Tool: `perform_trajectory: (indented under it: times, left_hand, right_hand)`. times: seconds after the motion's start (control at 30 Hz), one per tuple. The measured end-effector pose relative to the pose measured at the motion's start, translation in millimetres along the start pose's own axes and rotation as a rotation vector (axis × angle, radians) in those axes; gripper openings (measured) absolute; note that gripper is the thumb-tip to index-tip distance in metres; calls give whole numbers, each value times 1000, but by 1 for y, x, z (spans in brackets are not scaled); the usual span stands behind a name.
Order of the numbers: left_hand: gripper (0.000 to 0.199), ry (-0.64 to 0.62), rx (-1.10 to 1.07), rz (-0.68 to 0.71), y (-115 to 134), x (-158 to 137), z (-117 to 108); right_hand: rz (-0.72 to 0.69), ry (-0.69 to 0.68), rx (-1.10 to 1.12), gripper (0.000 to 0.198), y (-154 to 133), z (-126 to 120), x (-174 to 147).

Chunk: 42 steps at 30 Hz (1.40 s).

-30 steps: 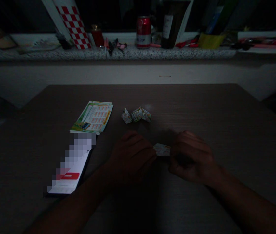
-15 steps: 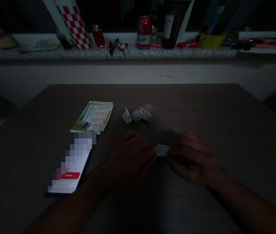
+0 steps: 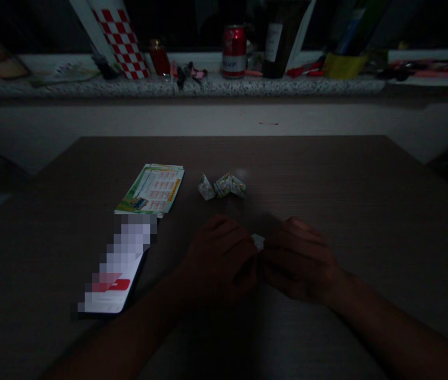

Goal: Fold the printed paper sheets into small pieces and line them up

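Note:
Between my two hands is a small folded piece of paper, pale, with only its upper part showing. My left hand pinches it from the left, and my right hand grips it from the right, the fingers of both nearly touching. Most of the paper is hidden behind the fingers. Just beyond the hands, several folded printed-paper pieces stand in a short row on the table. To the left lies a stack of printed cards, green and white with calendar-like grids.
A phone with a lit, partly blurred screen lies near my left forearm on the dark wooden table. Along the speckled windowsill stand a red can, a checkered red-and-white container, a dark tube and a yellow object.
My right hand has moved left, closer to my left hand. Less of the folded paper shows between the fingers. The cards, phone and folded pieces have stayed put.

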<state>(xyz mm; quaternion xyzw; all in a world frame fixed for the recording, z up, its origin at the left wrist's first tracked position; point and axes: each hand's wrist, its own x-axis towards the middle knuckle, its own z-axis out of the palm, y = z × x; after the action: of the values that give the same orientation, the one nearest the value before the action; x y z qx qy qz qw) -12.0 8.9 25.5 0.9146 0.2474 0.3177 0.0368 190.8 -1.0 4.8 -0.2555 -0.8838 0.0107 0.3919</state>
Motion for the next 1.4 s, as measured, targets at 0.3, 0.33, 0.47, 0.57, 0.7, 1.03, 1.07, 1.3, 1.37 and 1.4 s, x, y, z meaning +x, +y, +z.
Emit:
perform_trajectory:
  times: [0.3, 0.33, 0.47, 0.57, 0.7, 1.03, 1.07, 1.3, 1.37, 1.4]
  left_hand:
    - [5, 27, 56, -28, -4, -1, -1]
    - [5, 33, 56, -30, -6, -2, -2]
    - [5, 40, 54, -40, -11, -5, -4]
    - [4, 11, 71, -54, -14, -4, -8]
    - [5, -8, 103, -63, -21, -5, -18]
    - [11, 68, 58, -104, -20, -9, -24]
    - [16, 57, 52, -115, -18, -9, -21]
    - [13, 0, -126, -104, -13, -13, -3]
    - [9, -19, -187, -148, -15, -13, -2]
    - [8, -30, -219, -195, -16, -13, -2]
  right_hand:
    - [-29, 43, 9, 17, 3, -2, -3]
    - [-27, 46, 7, 19, 3, -3, -3]
    - [-17, 38, -1, 19, 3, -8, -3]
    - [8, 20, 6, 17, 4, -14, 0]
    - [17, 67, 5, 15, 5, -21, 1]
    - [63, 73, 42, 13, 5, -22, 2]
    - [60, 73, 52, 14, 4, -20, 2]
    - [81, 71, 139, 15, -1, -8, 0]
    - [111, 80, 167, 16, -1, -7, -1]
    - [133, 87, 182, 15, -1, -6, -1]
